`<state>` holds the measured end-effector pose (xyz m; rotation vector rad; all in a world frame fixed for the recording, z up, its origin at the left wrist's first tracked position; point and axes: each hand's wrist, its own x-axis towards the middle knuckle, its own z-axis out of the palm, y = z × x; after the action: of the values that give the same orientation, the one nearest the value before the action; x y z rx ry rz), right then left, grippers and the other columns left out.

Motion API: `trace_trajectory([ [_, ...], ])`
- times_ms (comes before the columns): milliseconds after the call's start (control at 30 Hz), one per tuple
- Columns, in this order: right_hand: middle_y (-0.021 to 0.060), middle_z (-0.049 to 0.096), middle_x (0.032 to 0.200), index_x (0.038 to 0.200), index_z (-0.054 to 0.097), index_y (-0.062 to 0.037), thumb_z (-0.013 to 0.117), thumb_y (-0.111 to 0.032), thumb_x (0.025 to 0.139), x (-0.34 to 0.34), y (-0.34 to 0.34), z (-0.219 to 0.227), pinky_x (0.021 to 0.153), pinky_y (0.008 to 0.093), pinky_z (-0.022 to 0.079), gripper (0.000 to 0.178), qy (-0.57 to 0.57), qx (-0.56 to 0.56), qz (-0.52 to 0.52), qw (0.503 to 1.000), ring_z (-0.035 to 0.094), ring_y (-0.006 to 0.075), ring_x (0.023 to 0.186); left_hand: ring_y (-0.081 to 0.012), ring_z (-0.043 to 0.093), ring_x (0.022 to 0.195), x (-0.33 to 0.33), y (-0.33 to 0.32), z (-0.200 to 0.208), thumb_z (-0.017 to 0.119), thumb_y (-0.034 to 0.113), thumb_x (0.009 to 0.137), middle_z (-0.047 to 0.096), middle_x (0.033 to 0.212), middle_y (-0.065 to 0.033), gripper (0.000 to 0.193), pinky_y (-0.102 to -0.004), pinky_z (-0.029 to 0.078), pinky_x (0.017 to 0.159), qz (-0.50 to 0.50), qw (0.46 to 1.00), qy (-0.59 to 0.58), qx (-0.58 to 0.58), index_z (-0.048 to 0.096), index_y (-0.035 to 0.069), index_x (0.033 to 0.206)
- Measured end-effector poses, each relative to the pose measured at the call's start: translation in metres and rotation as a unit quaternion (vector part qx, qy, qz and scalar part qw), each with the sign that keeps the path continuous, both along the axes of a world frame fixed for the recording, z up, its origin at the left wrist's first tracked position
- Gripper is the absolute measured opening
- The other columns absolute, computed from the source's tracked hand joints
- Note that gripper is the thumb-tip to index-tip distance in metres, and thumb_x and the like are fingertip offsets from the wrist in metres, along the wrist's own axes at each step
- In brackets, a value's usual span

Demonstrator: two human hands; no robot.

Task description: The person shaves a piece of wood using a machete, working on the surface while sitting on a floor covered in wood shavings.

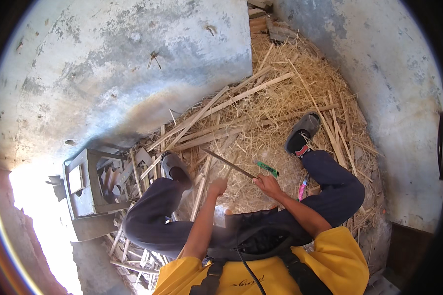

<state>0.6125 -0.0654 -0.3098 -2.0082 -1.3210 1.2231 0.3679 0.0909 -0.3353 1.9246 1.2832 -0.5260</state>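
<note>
"What's in the right hand (268, 187)?"

"A long dark blade (230, 164), clenched by its near end, slanting over the straw (329, 69) between the shoes (302, 133)."

"And the left hand (217, 187)?"

"Beside a thin pale strip (230, 169); I can't tell whether it's gripping."

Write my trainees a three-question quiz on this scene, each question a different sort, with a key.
1. True or false: the right hand grips a long dark tool.

2. The small object just beyond that hand is mainly: A) red, B) green, C) blue.

3. Is the left shoe or the right shoe nearer the grey box-like frame?

Key: 1. True. 2. B. 3. The left shoe.
</note>
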Motion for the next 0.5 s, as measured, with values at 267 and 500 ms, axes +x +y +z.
trace_trajectory([
  [267, 0.0297, 0.070, 0.093, 0.099, 0.069, 0.0047, 0.047, -0.061, 0.100, 0.013, -0.027, -0.046, 0.089, 0.0543, 0.051, 0.069, -0.085, -0.087, -0.007, 0.993, 0.067, 0.0478, 0.097, -0.0387, 0.073, 0.079, 0.011, -0.001, 0.010, 0.038, 0.042, 0.107, 0.073, 0.088, -0.0258, 0.058, -0.0491, 0.057, 0.076, 0.056, 0.995, 0.061, -0.058, 0.071, -0.004, 0.102],
  [500, 0.0297, 0.070, 0.095, 0.098, 0.070, 0.0038, 0.046, -0.060, 0.101, 0.007, -0.015, -0.020, 0.089, 0.0537, 0.052, 0.068, -0.083, -0.081, 0.054, 0.992, 0.067, 0.0473, 0.098, -0.0382, 0.073, 0.078, 0.012, 0.004, 0.015, 0.036, 0.041, 0.108, 0.072, 0.084, -0.0237, 0.058, -0.0489, 0.056, 0.080, 0.056, 0.993, 0.074, -0.077, 0.071, -0.005, 0.101],
])
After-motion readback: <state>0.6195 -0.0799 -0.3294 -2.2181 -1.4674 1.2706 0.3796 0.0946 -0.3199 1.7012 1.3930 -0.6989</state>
